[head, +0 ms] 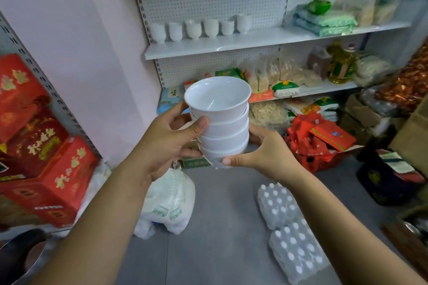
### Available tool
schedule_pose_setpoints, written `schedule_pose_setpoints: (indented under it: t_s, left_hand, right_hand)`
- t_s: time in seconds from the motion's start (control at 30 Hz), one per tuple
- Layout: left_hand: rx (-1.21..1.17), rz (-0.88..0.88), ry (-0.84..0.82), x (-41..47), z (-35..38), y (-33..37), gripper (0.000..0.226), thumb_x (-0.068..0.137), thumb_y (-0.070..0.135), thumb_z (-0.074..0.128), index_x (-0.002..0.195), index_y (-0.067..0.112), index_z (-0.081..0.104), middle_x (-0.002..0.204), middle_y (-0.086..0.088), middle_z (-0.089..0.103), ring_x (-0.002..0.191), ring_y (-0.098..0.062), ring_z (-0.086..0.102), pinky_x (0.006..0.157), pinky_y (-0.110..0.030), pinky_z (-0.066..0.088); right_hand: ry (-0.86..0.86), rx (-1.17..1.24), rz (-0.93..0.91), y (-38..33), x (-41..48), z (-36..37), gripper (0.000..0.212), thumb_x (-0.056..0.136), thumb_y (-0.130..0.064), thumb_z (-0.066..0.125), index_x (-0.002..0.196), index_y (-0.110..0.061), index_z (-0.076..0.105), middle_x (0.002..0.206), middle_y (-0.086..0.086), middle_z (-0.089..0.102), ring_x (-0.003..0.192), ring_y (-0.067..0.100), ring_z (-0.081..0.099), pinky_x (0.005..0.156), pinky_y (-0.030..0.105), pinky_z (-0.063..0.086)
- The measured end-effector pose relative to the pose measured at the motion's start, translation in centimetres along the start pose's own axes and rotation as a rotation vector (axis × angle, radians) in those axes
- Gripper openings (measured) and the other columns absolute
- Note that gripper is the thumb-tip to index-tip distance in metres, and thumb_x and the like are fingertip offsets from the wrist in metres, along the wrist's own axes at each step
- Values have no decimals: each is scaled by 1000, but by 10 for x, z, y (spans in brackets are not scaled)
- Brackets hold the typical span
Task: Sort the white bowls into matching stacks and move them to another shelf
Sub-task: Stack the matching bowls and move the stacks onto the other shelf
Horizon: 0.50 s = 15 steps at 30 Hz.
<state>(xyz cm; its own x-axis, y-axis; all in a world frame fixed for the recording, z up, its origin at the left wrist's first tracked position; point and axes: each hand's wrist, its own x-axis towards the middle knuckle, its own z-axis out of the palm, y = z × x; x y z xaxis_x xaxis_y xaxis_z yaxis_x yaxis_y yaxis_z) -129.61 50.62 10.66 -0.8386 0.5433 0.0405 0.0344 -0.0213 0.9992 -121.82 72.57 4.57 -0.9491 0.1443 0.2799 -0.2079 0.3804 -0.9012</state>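
A stack of several nested white bowls [221, 120] hangs in mid-air in front of me, tilted slightly toward me, its top bowl empty. My left hand [170, 140] grips the stack's left side, thumb across the upper bowls. My right hand [262, 151] cups the bottom and right side, thumb under the lowest bowl. On the white middle shelf [231, 45] ahead, several stacks of white bowls [200, 28] stand in a row along the perforated back panel.
Red gift boxes [44, 146] fill the shelf at left. On the grey floor lie a white plastic bag [170, 203], two shrink-wrapped bottle packs [289, 231] and red packets [319, 143]. Bagged goods [284, 74] crowd the lower shelf; green packs [326, 21] sit right of the bowls.
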Motion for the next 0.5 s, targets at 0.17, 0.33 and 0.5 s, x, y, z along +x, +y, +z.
schedule_pose_setpoints:
  t_s: [0.17, 0.33, 0.5]
  left_hand:
    - [17, -16, -33, 82, -6, -16, 77, 76, 36, 84, 146, 29, 53, 134, -2, 69, 118, -27, 70, 81, -58, 61]
    - [0, -10, -50, 184, -1, -25, 76, 75, 36, 85, 144, 31, 55, 134, 0, 69, 123, -28, 67, 81, -59, 61]
    - [29, 12, -43, 303, 14, -20, 89, 66, 46, 88, 146, 33, 53, 131, 4, 70, 122, -25, 67, 82, -58, 61]
  right_hand:
    - [9, -7, 36, 38, 64, -13, 69, 63, -25, 98, 125, -26, 69, 114, -17, 75, 114, 9, 68, 101, 33, 54]
    - [29, -7, 39, 82, 146, -46, 69, 62, -25, 99, 124, -26, 69, 114, -21, 75, 113, 0, 67, 100, 29, 53]
    - [51, -6, 31, 123, 247, -100, 70, 61, -26, 99, 124, -23, 69, 116, -14, 75, 114, 8, 68, 102, 39, 54]
